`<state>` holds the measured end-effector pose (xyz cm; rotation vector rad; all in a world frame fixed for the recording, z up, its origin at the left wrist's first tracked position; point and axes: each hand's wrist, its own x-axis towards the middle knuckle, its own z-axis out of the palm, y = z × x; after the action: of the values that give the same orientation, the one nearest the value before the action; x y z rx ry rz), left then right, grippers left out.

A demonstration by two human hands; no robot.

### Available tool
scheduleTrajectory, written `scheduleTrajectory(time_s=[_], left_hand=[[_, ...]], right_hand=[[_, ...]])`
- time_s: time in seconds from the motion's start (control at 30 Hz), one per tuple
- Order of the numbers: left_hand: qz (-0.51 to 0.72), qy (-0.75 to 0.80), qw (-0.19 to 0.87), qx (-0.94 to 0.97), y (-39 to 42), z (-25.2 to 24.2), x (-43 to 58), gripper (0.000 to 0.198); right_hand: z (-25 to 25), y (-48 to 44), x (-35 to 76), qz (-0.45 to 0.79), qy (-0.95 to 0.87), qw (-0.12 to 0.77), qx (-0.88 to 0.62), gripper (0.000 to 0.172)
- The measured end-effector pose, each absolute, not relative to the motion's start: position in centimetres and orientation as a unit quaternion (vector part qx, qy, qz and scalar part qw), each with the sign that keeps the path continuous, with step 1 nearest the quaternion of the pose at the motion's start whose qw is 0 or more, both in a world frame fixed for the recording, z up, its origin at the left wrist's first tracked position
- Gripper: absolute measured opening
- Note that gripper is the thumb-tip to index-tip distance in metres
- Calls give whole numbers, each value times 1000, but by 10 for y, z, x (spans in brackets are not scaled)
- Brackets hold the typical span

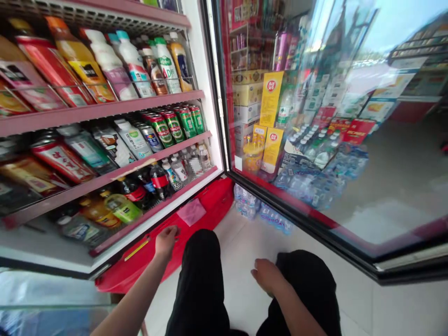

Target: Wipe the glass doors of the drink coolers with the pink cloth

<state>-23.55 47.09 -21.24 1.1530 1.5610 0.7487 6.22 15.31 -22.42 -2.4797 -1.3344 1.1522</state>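
My left hand (167,241) is loosely closed, fingers curled, just above the red base panel (213,200) of an open drinks fridge. Nothing shows in it. A folded pink cloth (191,211) lies on that panel, a little beyond the fingers and apart from them. Beside my right knee, over the tiled floor, my right hand (269,276) is also curled closed, with nothing visible in its grip. The fridge shelves nearby carry bottles and cans, among them a green-labelled bottle (122,207) and a dark cola bottle (160,181) on the bottom level.
The glass fridge door (315,140) stands open at the right, its black frame (315,235) running low across the floor. Wrapped packs of water bottles (276,218) sit behind it. Red shelf edges (140,105) cross the left side. A yellow strip (136,250) marks the base panel.
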Motion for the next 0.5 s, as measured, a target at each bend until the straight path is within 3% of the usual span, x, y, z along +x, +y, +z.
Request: scheduleTrajectory(time_s=[0.1, 0.23, 0.33, 0.5], left_hand=[[287, 665, 504, 470, 455, -223, -247, 46], [268, 682, 488, 473, 452, -226, -247, 47], [259, 696, 456, 491, 468, -229, -238, 47], [235, 725, 352, 544, 521, -251, -207, 48]], right_hand=[[-224, 134, 32, 400, -457, 78, -791, 30], [-227, 114, 15, 422, -450, 33, -786, 21], [-236, 105, 18, 413, -444, 14, -795, 30], [-263, 155, 47, 452, -443, 19, -774, 25]])
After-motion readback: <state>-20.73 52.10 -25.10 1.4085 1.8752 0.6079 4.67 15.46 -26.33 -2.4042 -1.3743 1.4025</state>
